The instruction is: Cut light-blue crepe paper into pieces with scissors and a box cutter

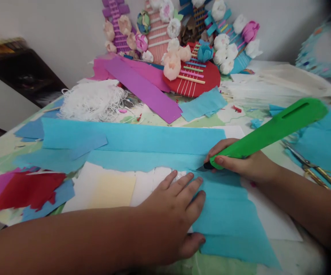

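My right hand [248, 162] is closed round a green utility knife [274, 131], its blade tip pointing left and meeting the light blue crepe paper [228, 214]. With fingers spread, my left hand [177, 214] lies flat, pressing on the left edge of that paper and the white sheet [145, 183] beside it. A longer blue paper strip [154, 139] stretches across the table just beyond both hands. On the white sheet, left of my left hand, is a pale yellow paper piece [112, 191].
Gold-handled scissors [311, 166] lie at the right. Red paper scraps [30, 189] are at the left. Behind are a white string tangle [93, 101], a purple strip [145, 89] and a red disc [211, 78] with paper flowers and woven sticks.
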Demonstrator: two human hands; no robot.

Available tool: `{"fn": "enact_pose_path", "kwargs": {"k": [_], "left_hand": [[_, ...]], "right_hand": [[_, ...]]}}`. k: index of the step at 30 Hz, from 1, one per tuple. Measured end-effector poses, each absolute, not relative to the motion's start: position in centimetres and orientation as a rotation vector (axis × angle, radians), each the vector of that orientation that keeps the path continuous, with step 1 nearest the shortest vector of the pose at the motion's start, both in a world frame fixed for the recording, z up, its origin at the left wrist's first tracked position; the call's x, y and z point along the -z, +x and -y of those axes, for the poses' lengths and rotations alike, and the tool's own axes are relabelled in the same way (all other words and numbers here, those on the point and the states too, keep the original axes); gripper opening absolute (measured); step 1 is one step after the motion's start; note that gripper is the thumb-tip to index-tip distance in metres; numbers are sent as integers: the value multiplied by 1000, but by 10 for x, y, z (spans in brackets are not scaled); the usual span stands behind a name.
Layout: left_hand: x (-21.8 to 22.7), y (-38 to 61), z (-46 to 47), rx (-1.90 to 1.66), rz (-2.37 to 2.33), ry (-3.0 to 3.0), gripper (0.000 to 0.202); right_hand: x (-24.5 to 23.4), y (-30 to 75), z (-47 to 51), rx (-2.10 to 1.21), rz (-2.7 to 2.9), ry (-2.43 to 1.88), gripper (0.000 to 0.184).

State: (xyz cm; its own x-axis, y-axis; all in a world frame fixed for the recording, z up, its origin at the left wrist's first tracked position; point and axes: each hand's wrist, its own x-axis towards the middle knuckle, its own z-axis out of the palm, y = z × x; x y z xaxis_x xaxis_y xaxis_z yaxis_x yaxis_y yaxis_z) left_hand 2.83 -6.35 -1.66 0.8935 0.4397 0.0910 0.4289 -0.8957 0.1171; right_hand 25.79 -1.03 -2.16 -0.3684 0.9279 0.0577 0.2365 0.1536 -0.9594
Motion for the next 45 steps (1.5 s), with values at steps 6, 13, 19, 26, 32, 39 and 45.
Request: {"fn": "enact_pose_path", "kwargs": {"k": [6, 13, 19, 26, 32, 39, 45], "left_hand": [[15, 28, 63, -165, -706, 2939, 56], [15, 28, 63, -185, -705, 2971, 56], [15, 29, 63, -186, -705, 2971, 57], [18, 30, 64, -209, -726, 2974, 58], [20, 29, 65, -209, -731, 2960, 58], [17, 30, 63, -183, -696, 2970, 55], [16, 29, 63, -139, -696, 2967, 56]], "right_hand": [[22, 259, 11, -1233, 1766, -1106, 11], [9, 256, 11, -1062, 2022, -1096, 11], [-3, 255, 10, -941, 2283, -1086, 12], [-2, 254, 7, -930, 2331, -1116, 14], [7, 258, 9, -907, 2255, -1074, 14], [14, 260, 10, -1035, 2136, -1083, 11], [17, 264, 9, -1139, 1876, -1054, 10]]}}
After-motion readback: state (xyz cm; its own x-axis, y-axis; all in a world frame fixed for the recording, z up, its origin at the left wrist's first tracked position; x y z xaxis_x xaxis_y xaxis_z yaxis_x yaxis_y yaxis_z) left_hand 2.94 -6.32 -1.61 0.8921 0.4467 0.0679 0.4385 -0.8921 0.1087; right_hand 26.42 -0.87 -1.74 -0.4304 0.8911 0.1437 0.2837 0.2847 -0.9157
